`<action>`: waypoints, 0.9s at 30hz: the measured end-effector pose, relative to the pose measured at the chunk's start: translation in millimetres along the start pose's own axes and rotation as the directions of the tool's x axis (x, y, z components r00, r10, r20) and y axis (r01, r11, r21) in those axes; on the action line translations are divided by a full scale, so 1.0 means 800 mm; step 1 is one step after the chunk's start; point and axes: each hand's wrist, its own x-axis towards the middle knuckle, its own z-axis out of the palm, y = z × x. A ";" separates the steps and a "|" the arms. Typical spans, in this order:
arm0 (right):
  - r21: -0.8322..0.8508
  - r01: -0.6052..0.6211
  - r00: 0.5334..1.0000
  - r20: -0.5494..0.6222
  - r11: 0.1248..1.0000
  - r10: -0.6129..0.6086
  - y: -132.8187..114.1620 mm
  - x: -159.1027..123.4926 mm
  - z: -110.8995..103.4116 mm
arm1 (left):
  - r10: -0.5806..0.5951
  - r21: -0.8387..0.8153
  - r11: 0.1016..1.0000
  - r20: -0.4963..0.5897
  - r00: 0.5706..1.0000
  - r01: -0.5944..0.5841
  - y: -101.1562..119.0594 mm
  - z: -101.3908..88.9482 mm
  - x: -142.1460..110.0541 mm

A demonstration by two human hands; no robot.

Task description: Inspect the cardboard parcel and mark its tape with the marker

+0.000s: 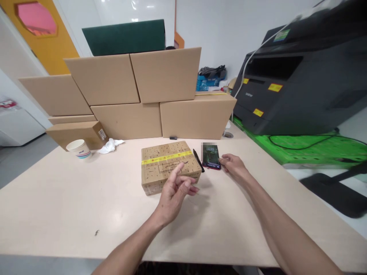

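A small cardboard box (pixel 155 168) with dark specks and a yellow tape strip sits mid-table. My left hand (pixel 174 193) hovers at its front right corner, fingers apart and holding nothing. It hides part of the box's front. To the right lies a phone (pixel 211 156) with its screen lit, partly blurred by a pixelated patch. The fingers of my right hand (pixel 233 165) are closed together at the phone's right edge. Between box and phone rests a black pen (pixel 197 159), and its likely cap, a short black piece (pixel 173 138), lies behind the box.
Large cardboard boxes (pixel 126 120) are stacked along the back, with a dark green box (pixel 126 38) on top. At left stand a paper cup (pixel 78 149), a crumpled tissue (pixel 110 146) and a flat carton (pixel 77 133). A dark printer (pixel 275 88) stands on a green pallet (pixel 312 151) at right.
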 end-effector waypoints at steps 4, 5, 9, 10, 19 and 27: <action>-0.023 0.036 0.998 -0.051 0.999 -0.038 -0.011 -0.002 -0.003 | 0.055 0.006 0.998 -0.015 0.998 -0.055 0.008 -0.001 -0.002; -0.016 0.060 0.996 -0.059 0.998 -0.061 -0.017 -0.006 -0.002 | 0.093 0.026 0.995 -0.040 0.995 -0.092 0.014 -0.003 -0.004; 0.069 0.173 0.985 0.004 0.983 -0.174 -0.044 -0.037 0.013 | 0.352 0.297 0.915 -0.262 0.899 -0.272 0.048 -0.028 -0.009; 0.095 0.191 0.980 0.038 0.977 -0.195 -0.051 -0.049 0.019 | 0.413 0.392 0.878 -0.330 0.849 -0.275 0.056 -0.039 -0.009; 0.262 0.206 0.824 0.474 0.943 -0.311 -0.075 -0.117 0.054 | -0.043 0.117 0.985 -0.551 0.833 0.128 0.056 -0.119 0.018; 0.281 0.189 0.837 0.455 0.941 -0.304 -0.075 -0.115 0.052 | -0.091 0.033 0.992 -0.460 0.883 0.119 0.052 -0.118 0.017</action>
